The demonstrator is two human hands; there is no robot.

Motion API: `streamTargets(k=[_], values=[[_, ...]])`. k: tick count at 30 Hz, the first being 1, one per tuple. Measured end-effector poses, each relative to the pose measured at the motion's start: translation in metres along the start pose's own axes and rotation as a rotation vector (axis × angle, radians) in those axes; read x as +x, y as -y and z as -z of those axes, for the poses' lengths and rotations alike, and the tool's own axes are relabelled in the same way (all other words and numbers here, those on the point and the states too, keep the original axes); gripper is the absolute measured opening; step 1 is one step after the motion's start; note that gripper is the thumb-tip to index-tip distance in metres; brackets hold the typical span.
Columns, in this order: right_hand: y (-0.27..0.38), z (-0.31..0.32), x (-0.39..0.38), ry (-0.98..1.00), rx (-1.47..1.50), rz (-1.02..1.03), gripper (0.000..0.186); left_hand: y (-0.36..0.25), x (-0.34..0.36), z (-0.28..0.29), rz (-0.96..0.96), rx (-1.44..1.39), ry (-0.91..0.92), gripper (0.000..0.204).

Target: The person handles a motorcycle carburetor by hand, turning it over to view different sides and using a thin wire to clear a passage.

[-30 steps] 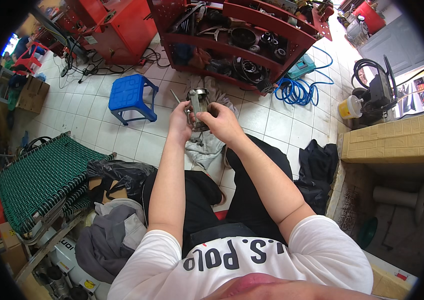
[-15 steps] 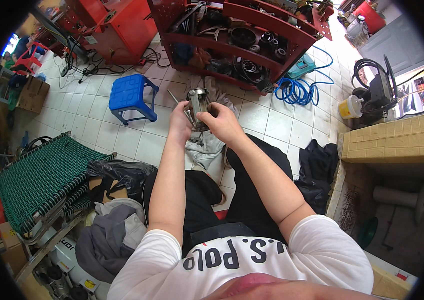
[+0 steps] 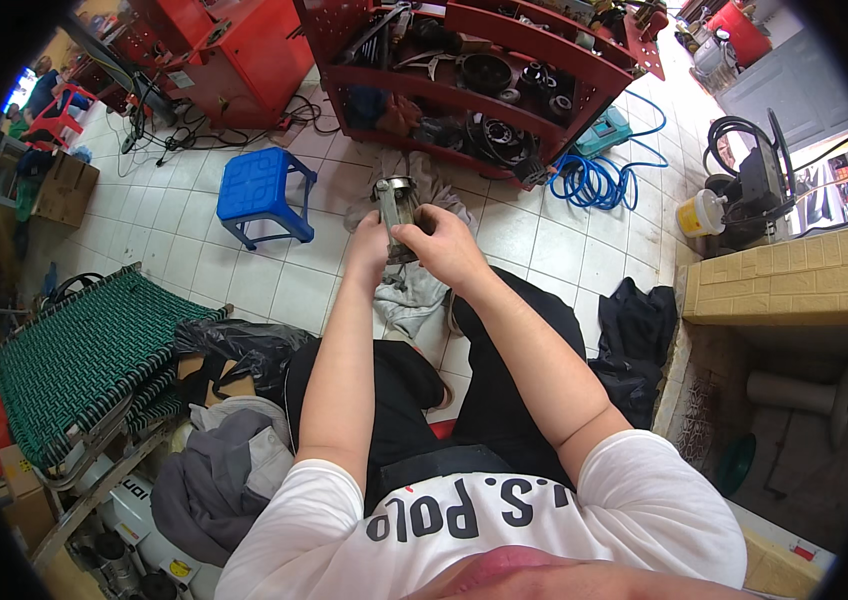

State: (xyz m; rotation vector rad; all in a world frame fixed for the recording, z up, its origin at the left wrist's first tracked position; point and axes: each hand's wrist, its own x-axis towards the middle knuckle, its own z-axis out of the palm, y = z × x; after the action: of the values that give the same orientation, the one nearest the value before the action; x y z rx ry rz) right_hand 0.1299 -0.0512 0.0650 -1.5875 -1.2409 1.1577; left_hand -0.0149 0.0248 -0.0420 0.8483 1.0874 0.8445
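Note:
A grey metal part with a shiny round end stands between my hands, over a crumpled grey cloth on the floor. My right hand grips it from the right, thumb across its near side and fingers mostly hidden behind. On the other side my left hand is closed, up against the part's left edge. Its fingers are turned away, so what lies in them cannot be made out. Both forearms reach forward over my knees.
A blue plastic stool stands left of my hands. Ahead is a red tool cart loaded with parts. Coiled blue hose lies to the right, a green woven folding bed at left. Black cloth rests by my right knee.
My left hand has shifted slightly right and turned against the metal part. The thin rod that stuck out at its upper left no longer shows there. My right hand has hardly moved.

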Motion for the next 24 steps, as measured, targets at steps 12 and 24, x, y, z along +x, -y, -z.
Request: streamTargets(k=[12, 24], values=[[0.003, 0.0, -0.001, -0.002, 0.005, 0.009, 0.04, -0.002, -0.005, 0.0, 0.015, 0.069, 0.112, 0.029], [0.004, 0.0, -0.001, 0.0, 0.022, -0.02, 0.056, -0.012, -0.012, -0.006, -0.01, 0.087, 0.11, 0.027]])
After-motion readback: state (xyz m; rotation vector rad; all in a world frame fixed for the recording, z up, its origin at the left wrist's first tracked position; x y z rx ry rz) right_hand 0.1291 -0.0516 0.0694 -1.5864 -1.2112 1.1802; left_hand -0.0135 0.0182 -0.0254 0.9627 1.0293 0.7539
